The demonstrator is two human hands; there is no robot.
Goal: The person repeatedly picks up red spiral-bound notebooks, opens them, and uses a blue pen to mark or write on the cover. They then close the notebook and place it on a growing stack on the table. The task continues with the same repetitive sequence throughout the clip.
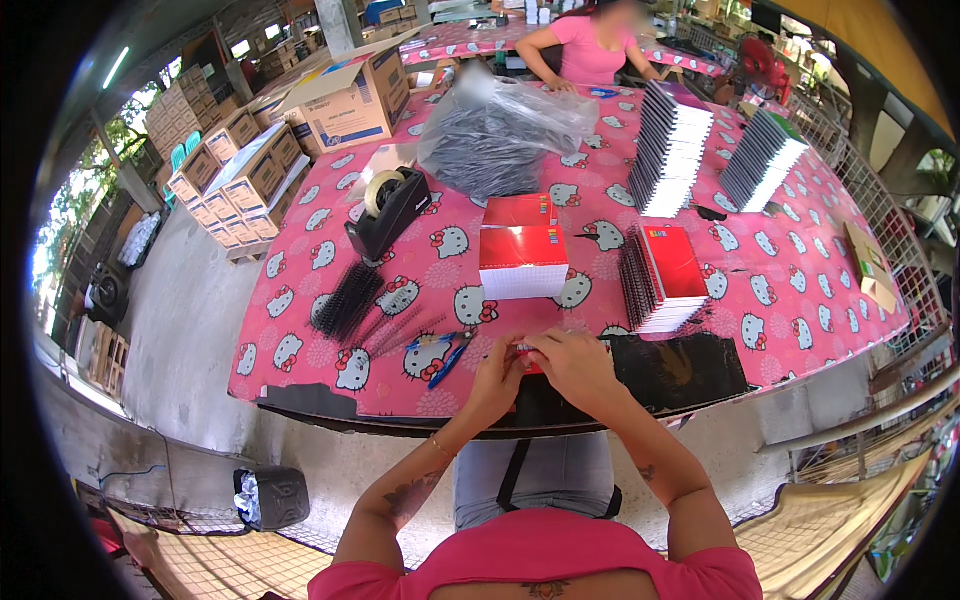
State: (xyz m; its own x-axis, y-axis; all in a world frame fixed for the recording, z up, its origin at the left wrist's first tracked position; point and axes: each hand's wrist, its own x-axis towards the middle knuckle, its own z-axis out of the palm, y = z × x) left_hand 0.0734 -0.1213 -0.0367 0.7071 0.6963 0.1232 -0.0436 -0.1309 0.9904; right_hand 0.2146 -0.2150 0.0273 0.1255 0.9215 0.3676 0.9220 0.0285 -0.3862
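Note:
At the near table edge, my left hand (pixel 498 374) and my right hand (pixel 572 366) meet with curled fingers around a small red-covered notebook (pixel 533 367). My hands hide most of it. Beneath and to the right lies a worn black mat (pixel 690 372). Beyond my hands stand unbound red-covered notebooks (pixel 523 265) in stacks. Bound ones with black spiral coils form a red-topped stack (pixel 672 275) to the right. Left of my hands are blue-handled pliers (pixel 449 362), several loose spiral coils (pixel 400 328) and a dense bundle of black coils (pixel 347 302).
A black tape dispenser (pixel 390 214) stands left of the notebooks. Behind is a large plastic bag (pixel 495 140) of dark coils. Tall notebook stacks (pixel 672 150) rise at the far right, near a co-worker in pink (pixel 596 48). Cardboard boxes (pixel 350 100) stand far left.

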